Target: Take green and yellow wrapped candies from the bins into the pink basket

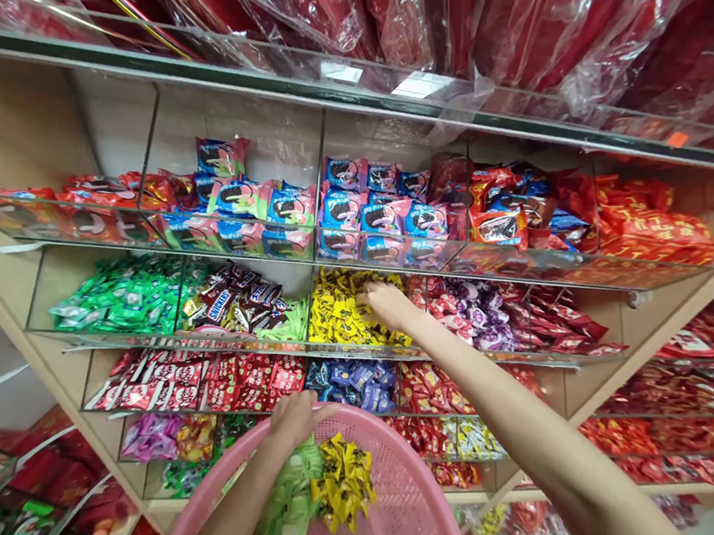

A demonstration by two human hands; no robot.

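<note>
My left hand (294, 418) is closed over the far rim of a round pink plastic basket (415, 503). Inside the basket, light green packets (286, 510) lie beside a small heap of yellow-wrapped candies (344, 482). My right hand (387, 303) reaches into a shelf compartment of yellow-and-black wrapped candies (337, 313). Its fingers are curled down among them, and what they hold, if anything, is hidden.
Clear dividers and a glass shelf edge (395, 258) surround my right hand. Snickers bars (231, 300), green packets (123, 296) and purple candies (490, 316) fill neighbouring compartments. Blue-and-pink cookie packs (382, 212) stand above. Plastic-wrapped red goods (429, 7) line the top.
</note>
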